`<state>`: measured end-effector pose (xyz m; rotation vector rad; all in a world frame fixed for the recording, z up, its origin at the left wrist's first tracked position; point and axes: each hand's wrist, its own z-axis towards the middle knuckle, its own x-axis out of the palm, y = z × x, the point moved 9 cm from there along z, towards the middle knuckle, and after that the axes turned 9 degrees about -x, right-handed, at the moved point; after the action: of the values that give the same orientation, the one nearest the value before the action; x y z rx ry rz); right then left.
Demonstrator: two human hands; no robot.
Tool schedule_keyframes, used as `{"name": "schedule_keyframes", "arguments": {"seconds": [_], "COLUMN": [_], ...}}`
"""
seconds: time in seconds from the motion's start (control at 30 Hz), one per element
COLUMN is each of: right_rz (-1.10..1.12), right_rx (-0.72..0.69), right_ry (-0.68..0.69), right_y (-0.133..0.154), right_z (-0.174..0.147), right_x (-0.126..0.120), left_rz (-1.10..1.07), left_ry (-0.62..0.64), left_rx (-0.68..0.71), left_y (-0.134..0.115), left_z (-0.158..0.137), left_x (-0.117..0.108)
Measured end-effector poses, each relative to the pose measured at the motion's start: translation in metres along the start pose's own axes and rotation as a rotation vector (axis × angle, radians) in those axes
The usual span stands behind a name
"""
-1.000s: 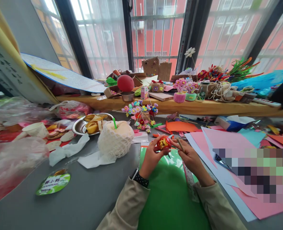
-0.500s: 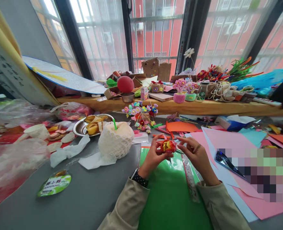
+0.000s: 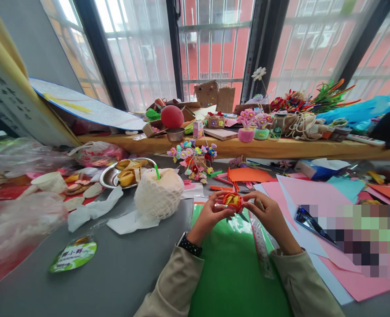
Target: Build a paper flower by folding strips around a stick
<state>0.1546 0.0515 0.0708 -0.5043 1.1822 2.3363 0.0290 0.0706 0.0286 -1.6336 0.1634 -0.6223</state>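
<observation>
In the head view, a red-and-gold flower [image 3: 233, 200] is held right of the frame's centre, gripped by the left hand [image 3: 208, 218] and pinched at its right edge by the right hand [image 3: 268, 215]. A glossy green folder [image 3: 239, 273] is seen below, at lower centre.

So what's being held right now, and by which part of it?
A red-and-gold flower: the left grip holds its left side, the right grip pinches its right edge. Something tan in the right grip is too hidden to name.
</observation>
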Motion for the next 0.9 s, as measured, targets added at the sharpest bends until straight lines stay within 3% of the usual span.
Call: {"name": "schedule_keyframes", "arguments": {"seconds": [0.37, 0.57, 0.9], "right_rz": [-0.11, -0.123, -0.008], "right_rx": [0.031, 0.013, -0.008], "right_ry": [-0.026, -0.027, 0.027], "right_y": [-0.008, -0.001, 0.002], "right_z": [-0.002, -0.002, -0.002], "right_x": [0.002, 0.005, 0.009], "left_rz": [-0.027, 0.285, 0.085], "left_ry": [-0.112, -0.101, -0.21], "left_rx": [0.029, 0.129, 0.045], "left_y": [0.004, -0.005, -0.005], "left_z": [0.006, -0.001, 0.001], "left_x": [-0.011, -0.002, -0.022]}}
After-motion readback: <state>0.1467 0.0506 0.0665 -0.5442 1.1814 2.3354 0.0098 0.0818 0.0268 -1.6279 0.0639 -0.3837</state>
